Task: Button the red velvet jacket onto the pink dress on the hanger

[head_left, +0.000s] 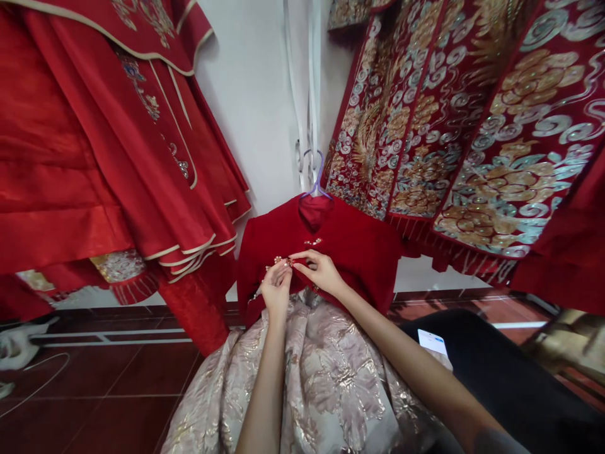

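Note:
A red jacket point(359, 236) hangs in front of me on a purple hanger point(317, 183), a beaded clasp point(312, 242) fastened below its collar. My left hand point(276, 285) pinches the front edge, where gold beaded trim point(277, 259) shows just above the fingers. From the other side my right hand point(322, 272) reaches in, thumb and forefinger closed on a small beaded fastening point(290, 261). The fingertips of both hands almost meet there, and they partly hide the fastening. Beneath the jacket, a pale floral skirt point(340, 378) with metallic threads spreads under my forearms.
Red garments with beige piping point(155, 145) hang at left. Embroidered red garments point(472, 126) with fringes hang at right. A phone point(433, 343) with a lit screen lies on a black surface point(496, 372). White straps point(312, 82) run down the wall, and a white rail point(118, 340) crosses the tiled floor.

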A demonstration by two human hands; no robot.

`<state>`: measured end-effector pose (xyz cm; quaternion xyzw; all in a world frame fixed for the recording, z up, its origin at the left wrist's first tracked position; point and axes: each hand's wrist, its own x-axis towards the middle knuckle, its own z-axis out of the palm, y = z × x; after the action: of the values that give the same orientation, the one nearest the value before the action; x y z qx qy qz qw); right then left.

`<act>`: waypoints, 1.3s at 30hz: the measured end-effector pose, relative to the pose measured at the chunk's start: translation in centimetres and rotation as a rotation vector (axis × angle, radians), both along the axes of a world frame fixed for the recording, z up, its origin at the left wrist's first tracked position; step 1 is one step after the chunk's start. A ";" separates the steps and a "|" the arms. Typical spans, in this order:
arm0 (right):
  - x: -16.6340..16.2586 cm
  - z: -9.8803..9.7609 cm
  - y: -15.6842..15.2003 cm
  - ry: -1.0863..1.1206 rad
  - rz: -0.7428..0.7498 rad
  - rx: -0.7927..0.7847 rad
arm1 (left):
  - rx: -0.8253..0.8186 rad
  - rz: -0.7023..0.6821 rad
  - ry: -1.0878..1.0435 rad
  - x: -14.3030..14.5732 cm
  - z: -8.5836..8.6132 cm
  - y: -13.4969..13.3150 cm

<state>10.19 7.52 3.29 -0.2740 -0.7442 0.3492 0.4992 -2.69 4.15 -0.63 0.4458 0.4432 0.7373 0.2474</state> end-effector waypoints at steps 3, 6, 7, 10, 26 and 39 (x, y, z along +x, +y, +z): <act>-0.5 -0.5 -0.2 -0.092 -0.157 0.072 | 0.003 -0.002 0.015 0.2 0.1 -0.1; -1.0 -0.7 -0.4 -0.158 -0.321 0.147 | 0.001 0.016 0.018 0.3 0.3 -0.2; -1.2 -0.8 -0.4 -0.165 -0.354 0.170 | -0.003 0.027 0.018 0.3 0.4 -0.3; -1.2 -1.3 -0.6 -0.147 -0.415 0.208 | -0.003 0.046 0.010 0.3 0.5 -0.5; -0.7 -0.7 -0.9 -0.013 -0.274 0.066 | -0.002 0.054 -0.118 0.2 0.7 -0.7; -2.1 -0.7 -0.8 -0.088 -0.307 0.150 | -0.015 0.070 -0.119 -0.1 0.6 -0.6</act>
<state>8.12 6.75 2.61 -0.3614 -0.7385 0.1999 0.5329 -2.75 3.53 0.01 0.3838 0.4485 0.7673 0.2507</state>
